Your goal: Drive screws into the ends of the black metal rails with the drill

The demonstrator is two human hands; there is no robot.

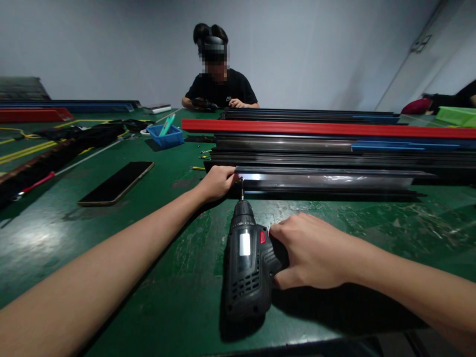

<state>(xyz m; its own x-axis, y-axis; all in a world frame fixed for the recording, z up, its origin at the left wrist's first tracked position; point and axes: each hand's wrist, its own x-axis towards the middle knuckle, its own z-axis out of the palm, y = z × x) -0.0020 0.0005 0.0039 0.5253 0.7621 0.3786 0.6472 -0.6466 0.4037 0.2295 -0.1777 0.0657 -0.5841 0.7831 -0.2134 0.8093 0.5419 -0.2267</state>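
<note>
My right hand [314, 250] is wrapped round the grip of a black cordless drill [247, 260] that points away from me. Its bit touches the near left end of a long black metal profile [327, 181] lying across the green table [111, 238]. My left hand [216, 182] is closed on that left end of the profile, right beside the bit. Behind the profile lie more stacked black, blue and red profiles [327, 129].
A phone [116, 183] lies face up to the left. A blue bin [165, 135] with a teal tool stands farther back. Dark strips and yellow cables lie along the left side. A person in black [220, 87] works at the far edge. A green tray [456, 116] sits at far right.
</note>
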